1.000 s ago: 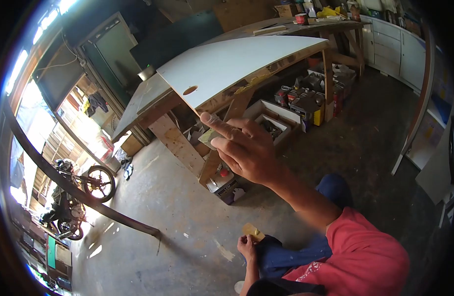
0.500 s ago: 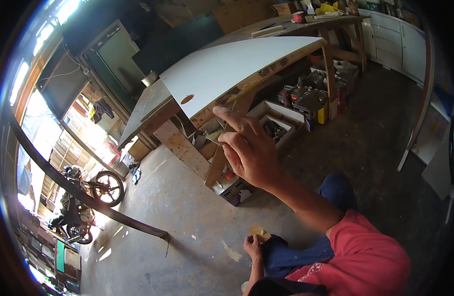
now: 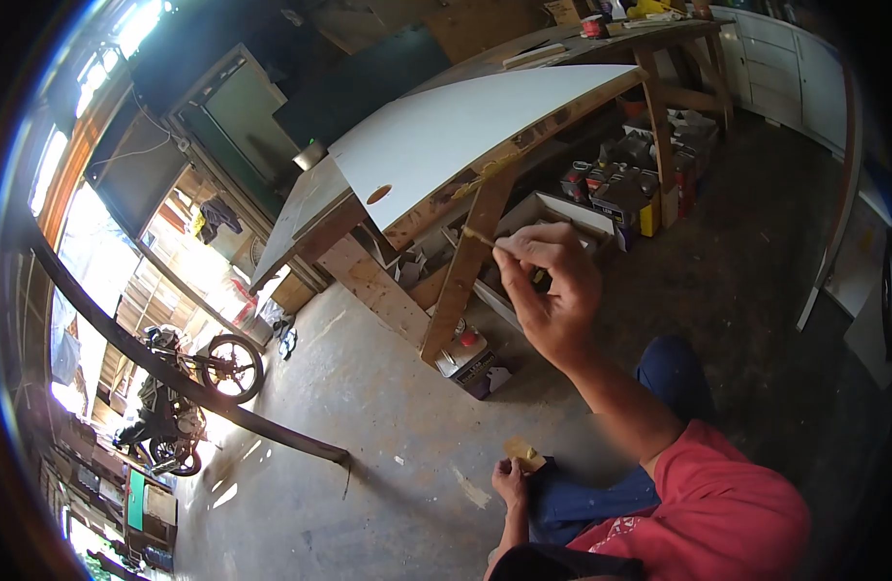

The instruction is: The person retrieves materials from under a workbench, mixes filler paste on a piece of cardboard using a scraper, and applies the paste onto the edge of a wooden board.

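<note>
My right hand point(image 3: 560, 290) is raised in front of the workbench, thumb and fingertips pinched on a thin stick point(image 3: 480, 235) with a yellowish-brown tip. The stick points up and left, in front of a slanted wooden leg point(image 3: 467, 266), and I cannot tell whether it touches it. Behind is a white tabletop panel point(image 3: 465, 126) with an oval hole near its left corner. Yellow paste-like material point(image 3: 487, 177) clings to its wooden edge. Low by my knee, my left hand point(image 3: 509, 480) is closed on a tan flat piece point(image 3: 522, 451) with a yellowish lump on it.
Under the bench are a white-edged drawer box point(image 3: 562, 211), several cans and cartons point(image 3: 620, 198), and a carton point(image 3: 473, 370) near the leg. A dark curved bar point(image 3: 189, 397) crosses the left side. Beyond it stands a motorcycle point(image 3: 170, 412). White cabinets point(image 3: 775, 73) line the far right.
My right hand has moved right and down, away from the panel's edge, and its extended index finger has curled into the pinch. My left hand keeps its hold on the tan piece.
</note>
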Demonstrator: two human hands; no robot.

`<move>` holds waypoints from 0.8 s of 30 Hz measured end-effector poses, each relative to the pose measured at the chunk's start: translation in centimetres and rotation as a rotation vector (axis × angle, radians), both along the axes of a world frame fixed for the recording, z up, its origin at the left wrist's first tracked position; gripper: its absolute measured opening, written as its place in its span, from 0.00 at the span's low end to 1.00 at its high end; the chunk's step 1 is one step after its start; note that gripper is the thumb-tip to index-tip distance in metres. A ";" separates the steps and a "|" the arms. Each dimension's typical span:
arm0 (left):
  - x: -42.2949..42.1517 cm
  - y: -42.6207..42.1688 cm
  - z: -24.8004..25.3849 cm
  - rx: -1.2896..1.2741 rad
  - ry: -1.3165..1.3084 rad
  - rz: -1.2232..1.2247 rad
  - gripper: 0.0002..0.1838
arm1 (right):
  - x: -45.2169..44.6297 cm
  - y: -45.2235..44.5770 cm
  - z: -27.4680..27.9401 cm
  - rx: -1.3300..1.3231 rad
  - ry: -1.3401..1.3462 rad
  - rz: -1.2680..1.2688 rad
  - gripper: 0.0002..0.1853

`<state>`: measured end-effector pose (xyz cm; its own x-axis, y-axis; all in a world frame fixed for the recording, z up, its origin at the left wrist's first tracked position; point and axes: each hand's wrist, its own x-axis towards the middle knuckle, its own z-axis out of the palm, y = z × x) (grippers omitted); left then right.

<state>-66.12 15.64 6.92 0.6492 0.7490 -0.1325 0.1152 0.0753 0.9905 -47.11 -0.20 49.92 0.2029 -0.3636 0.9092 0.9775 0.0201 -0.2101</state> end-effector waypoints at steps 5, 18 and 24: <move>-0.3 0.3 -0.4 0.000 0.032 0.020 0.09 | 1.2 -0.1 1.3 0.029 -0.151 -0.162 0.17; -0.2 -0.2 -0.3 -0.016 -0.020 0.043 0.10 | 3.2 3.2 1.3 -0.024 -0.283 -0.434 0.13; -0.1 -0.4 0.9 -0.043 0.040 0.021 0.09 | 3.8 3.8 0.2 -0.088 -0.241 -0.462 0.15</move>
<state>-66.21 15.23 7.78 0.6272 0.7552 -0.1905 0.1526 0.1207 0.9809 -43.34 3.63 50.13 -0.1796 -0.2859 0.9413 0.9009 -0.4322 0.0406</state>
